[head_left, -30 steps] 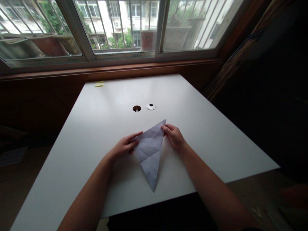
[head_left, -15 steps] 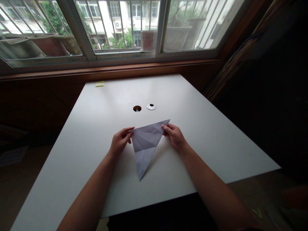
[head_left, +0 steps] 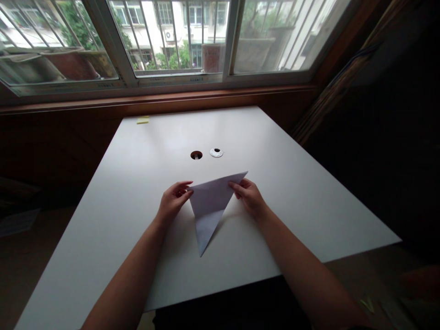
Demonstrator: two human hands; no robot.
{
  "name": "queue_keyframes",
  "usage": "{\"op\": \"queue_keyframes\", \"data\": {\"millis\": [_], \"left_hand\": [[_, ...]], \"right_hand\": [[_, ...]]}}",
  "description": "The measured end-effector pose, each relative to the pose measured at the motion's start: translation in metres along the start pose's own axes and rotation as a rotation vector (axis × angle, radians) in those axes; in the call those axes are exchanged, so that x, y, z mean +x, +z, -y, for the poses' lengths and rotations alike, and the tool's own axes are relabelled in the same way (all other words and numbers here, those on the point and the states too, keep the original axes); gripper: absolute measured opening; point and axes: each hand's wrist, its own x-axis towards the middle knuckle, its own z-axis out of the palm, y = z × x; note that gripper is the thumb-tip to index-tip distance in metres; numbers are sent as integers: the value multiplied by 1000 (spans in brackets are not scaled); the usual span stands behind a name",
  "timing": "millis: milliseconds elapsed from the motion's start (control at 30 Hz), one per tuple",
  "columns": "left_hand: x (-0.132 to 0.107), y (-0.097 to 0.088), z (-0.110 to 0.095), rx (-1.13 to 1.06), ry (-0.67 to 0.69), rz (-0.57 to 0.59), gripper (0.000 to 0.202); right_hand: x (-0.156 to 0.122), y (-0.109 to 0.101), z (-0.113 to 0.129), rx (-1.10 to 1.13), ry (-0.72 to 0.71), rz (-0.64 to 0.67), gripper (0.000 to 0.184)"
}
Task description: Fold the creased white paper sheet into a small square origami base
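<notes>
With the folded paper (head_left: 211, 201) as the hub of the clock, a smooth white table (head_left: 292, 197) spreads beneath it, its far edge at 12 o'clock near a brown wooden sill (head_left: 192, 97). Above the sill, a window (head_left: 227, 41) shows bars, greenery and a pale building; a reddish pot (head_left: 212, 58) stands outside at 12 o'clock, and more pots (head_left: 68, 64) sit behind the glass at 10 o'clock. On the table, a yellow slip (head_left: 143, 120) lies at the far edge between 10 and 11 o'clock. A round hole (head_left: 196, 155) opens at 11 o'clock, and just beside it, at 12 o'clock, lies a white ring-shaped cover (head_left: 216, 153). The room at 2 o'clock is too dark to read.

The paper is a triangle, creased across, located between the 2 hands: at 3 o'clock from the left hand (head_left: 174, 198) and 9 o'clock from the right hand (head_left: 249, 195). Its point aims near 6 o'clock; whether that point touches the table, I cannot tell.

The left hand, fingers loosely curled, grasps the paper's 10 o'clock corner, thumb on top. The right hand pinches the edge just below the 2 o'clock corner, thumb on the near face, fingers partly hidden behind.
</notes>
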Motion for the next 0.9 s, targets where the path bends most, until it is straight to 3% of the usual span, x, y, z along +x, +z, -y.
{"op": "queue_keyframes", "data": {"millis": [233, 667, 800, 900], "left_hand": [[1, 1, -2, -110, -120, 126, 37], [0, 5, 0, -191, -141, 109, 35], [-1, 6, -5, -237, -161, 136, 47], [-2, 5, -5, -200, -160, 136, 43]], "right_hand": [[0, 0, -2, 32, 14, 4, 22], [-12, 14, 11, 88, 90, 50, 35], [-11, 13, 8, 74, 113, 18, 34], [-9, 10, 6, 21, 95, -15, 38]]}}
